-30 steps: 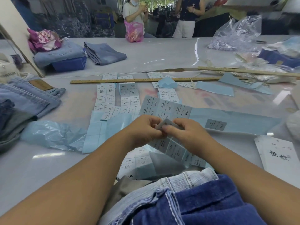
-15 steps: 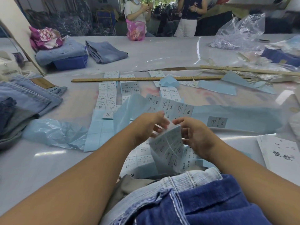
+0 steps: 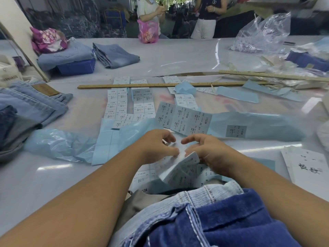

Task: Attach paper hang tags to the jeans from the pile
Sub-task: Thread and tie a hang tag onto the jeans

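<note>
My left hand (image 3: 158, 146) and my right hand (image 3: 207, 151) meet over the table and pinch a bent sheet of printed size labels (image 3: 179, 170) by its top edge; the sheet hangs down toward me. More label sheets (image 3: 183, 118) lie flat on pale blue backing paper (image 3: 258, 127) just beyond my hands. A pile of jeans (image 3: 210, 220), dark blue over light blue, sits right below my arms at the near edge. Another stack of folded jeans (image 3: 30, 106) lies at the left.
A long wooden ruler (image 3: 160, 85) lies across the table behind the labels, a second one (image 3: 267, 74) at the right. Crumpled blue plastic (image 3: 58, 145) at the left, white printed paper (image 3: 308, 166) at the right. Two people stand at the far side.
The label sheet has dropped lower and bent further toward me, and both hands have spread slightly apart along its top edge. The camera has tilted a little downward.
</note>
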Demonstrator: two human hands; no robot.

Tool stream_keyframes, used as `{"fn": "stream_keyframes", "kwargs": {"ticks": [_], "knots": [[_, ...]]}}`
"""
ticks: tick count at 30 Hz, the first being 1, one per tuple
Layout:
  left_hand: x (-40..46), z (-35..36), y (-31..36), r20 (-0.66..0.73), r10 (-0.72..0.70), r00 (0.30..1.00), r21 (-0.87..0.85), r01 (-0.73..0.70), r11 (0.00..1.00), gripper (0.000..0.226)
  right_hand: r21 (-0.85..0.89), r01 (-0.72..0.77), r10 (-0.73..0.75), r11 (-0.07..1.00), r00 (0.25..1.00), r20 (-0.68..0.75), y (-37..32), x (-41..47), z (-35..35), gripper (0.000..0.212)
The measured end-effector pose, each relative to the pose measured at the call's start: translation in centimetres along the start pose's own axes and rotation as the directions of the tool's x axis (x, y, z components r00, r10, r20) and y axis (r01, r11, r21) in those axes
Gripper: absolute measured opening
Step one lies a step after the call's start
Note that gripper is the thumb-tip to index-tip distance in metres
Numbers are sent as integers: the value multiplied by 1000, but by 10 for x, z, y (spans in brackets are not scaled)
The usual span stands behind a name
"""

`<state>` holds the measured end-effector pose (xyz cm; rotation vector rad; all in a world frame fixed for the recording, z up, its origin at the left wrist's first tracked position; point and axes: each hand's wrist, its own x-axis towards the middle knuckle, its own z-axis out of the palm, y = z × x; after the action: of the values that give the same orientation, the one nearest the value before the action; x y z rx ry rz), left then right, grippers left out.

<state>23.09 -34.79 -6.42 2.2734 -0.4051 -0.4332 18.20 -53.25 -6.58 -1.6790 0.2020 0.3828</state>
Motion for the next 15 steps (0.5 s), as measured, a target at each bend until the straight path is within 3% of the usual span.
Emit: {"fn": "stream_keyframes", "kwargs": {"ticks": [3, 8, 12, 15], "knots": [[2, -5, -5, -44, -74, 996, 50, 77, 996, 28, 21, 29, -29, 999, 1000, -10, -2, 0, -1, 40], [3, -7, -8, -28, -198, 980, 146, 200, 969, 61, 48, 54, -56, 997, 998, 36, -2, 1, -2, 46], [4, -8, -6, -30, -237, 971, -24, 237, 971, 63, 57, 60, -66, 997, 992, 107, -2, 0, -3, 46], [5, -9, 0, -47, -229, 972, -211, 215, 954, 49, 67, 54, -64, 996, 985, 162, -1, 0, -3, 49]]}}
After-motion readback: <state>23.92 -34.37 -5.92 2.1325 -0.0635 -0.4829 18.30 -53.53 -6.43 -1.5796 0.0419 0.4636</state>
